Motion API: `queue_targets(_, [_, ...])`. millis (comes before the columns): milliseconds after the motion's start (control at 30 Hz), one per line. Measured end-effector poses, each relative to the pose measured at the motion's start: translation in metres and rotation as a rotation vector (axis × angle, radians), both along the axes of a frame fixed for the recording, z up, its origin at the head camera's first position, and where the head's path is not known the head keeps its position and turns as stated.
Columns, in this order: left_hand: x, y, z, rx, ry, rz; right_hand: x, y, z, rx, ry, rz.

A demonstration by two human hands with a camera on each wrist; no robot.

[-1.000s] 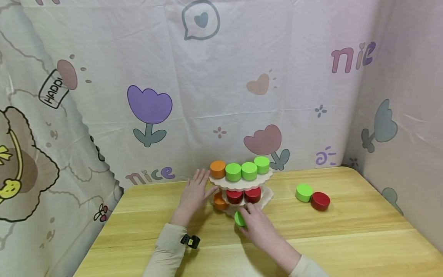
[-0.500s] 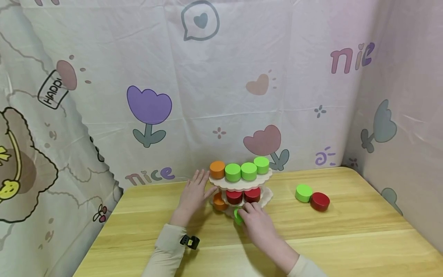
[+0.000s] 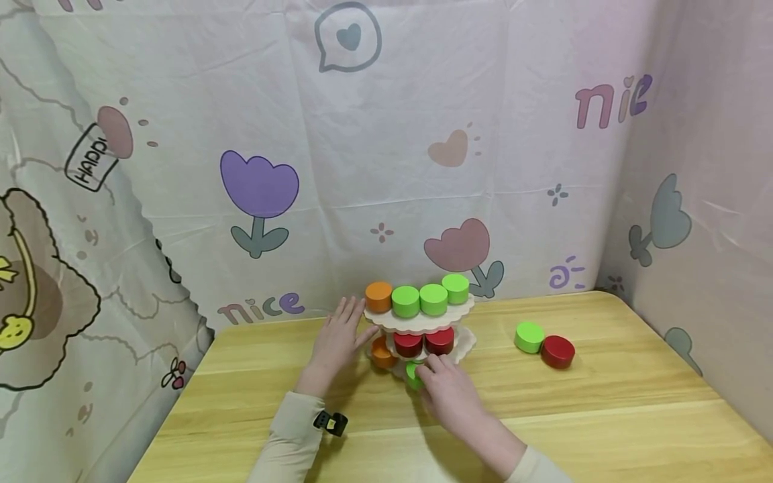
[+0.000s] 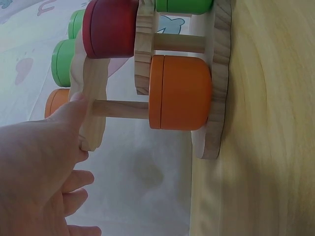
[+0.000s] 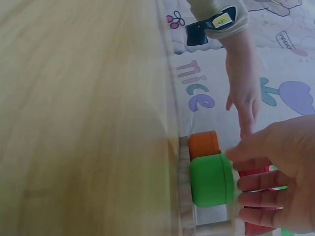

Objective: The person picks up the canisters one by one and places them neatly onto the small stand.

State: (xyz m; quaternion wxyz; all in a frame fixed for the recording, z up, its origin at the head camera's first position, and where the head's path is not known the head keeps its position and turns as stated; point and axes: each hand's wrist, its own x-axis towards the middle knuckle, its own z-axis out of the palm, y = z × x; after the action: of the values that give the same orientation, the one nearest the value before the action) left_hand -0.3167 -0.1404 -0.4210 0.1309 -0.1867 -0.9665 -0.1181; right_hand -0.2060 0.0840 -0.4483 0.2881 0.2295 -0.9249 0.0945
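A pale wooden tiered stand (image 3: pixel 417 325) with scalloped edges bears green, orange and red round blocks. My left hand (image 3: pixel 339 341) is at its left side, fingers extended; in the left wrist view the thumb (image 4: pixel 74 109) touches the top tier's edge. My right hand (image 3: pixel 449 388) is at the stand's front, beside a green block (image 5: pixel 210 181) on the bottom tier. The right wrist view shows the thumb tip right at this block's upper edge and loosely bent fingers just past it. An orange block (image 4: pixel 181 93) sits next to it on the bottom tier.
A loose green block (image 3: pixel 529 337) and a dark red block (image 3: pixel 558 352) lie on the wooden table (image 3: pixel 604 416) to the right. On the top tier stand an orange block (image 3: pixel 378 297) and several green ones. A printed cloth (image 3: pixel 338 168) hangs close behind the stand.
My right hand has moved the green block slightly up and left, from in front of the stand onto its bottom tier. My left hand has stayed at the stand's side.
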Motion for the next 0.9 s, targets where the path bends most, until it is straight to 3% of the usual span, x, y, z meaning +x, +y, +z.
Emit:
queue_targets(333, [0.0008,0.0001,0.0013,-0.005,-0.006,0.003,0.0045,0.0014,0.0073,0.028,-0.089,-0.043])
queue_targets(900, [0.0009,0.0005,0.0007,0.009,-0.005,0.001,0.0019,0.0021,0.0028,0.072,-0.129,0.033])
